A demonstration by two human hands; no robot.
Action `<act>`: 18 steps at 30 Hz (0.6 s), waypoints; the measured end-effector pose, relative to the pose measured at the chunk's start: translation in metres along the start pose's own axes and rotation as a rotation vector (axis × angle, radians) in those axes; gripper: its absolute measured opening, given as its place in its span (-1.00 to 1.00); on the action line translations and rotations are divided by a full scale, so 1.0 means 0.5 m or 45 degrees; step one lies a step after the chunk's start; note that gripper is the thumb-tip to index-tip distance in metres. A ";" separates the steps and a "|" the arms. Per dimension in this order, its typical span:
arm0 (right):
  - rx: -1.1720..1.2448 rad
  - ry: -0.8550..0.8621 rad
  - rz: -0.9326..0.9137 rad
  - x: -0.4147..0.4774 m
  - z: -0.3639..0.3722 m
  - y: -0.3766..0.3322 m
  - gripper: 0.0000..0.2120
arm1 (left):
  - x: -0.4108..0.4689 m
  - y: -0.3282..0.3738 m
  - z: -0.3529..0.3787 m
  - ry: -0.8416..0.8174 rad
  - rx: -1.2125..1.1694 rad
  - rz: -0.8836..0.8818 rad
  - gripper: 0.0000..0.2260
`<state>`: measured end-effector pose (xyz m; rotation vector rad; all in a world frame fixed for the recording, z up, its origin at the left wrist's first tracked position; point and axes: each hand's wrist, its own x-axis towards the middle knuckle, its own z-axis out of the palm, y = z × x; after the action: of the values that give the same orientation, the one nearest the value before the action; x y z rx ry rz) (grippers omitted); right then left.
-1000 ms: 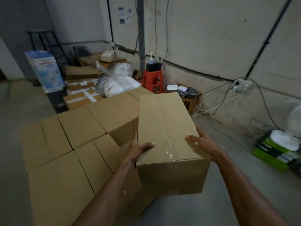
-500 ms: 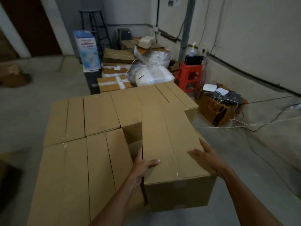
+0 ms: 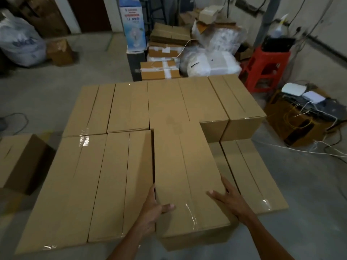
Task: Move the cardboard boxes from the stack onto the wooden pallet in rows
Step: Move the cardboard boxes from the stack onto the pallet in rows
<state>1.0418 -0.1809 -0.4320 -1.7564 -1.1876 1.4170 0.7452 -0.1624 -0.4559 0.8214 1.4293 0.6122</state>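
I hold a long brown cardboard box [image 3: 184, 177], taped along its top seam, between both hands. My left hand [image 3: 153, 209] grips its near left edge, thumb on top. My right hand [image 3: 228, 197] presses on its near right edge. The box sits level with the near row of boxes [image 3: 90, 184], tight against the one on its left. A far row of boxes [image 3: 161, 102] lies behind. To the right a lower box [image 3: 251, 175] shows one layer down. The pallet is hidden under the boxes.
A loose cardboard box [image 3: 20, 162] stands on the floor at the left. A red plastic stool [image 3: 266, 66], a carton with devices and cables [image 3: 300, 117], white bags and taped parcels [image 3: 161, 70] crowd the back and right. Cables trail across the grey floor.
The box came down from chest height and to the left into the gap in the near row. My view turned left and tilted down over the stacked boxes.
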 end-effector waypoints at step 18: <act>-0.227 0.101 0.135 0.237 0.112 0.168 -0.30 | 0.189 -0.108 -0.015 0.157 0.244 -0.046 -0.14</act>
<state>1.0158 -0.1159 -0.5712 -2.0055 -1.2265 1.3213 0.7388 -0.1190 -0.5559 0.9186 1.6305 0.5104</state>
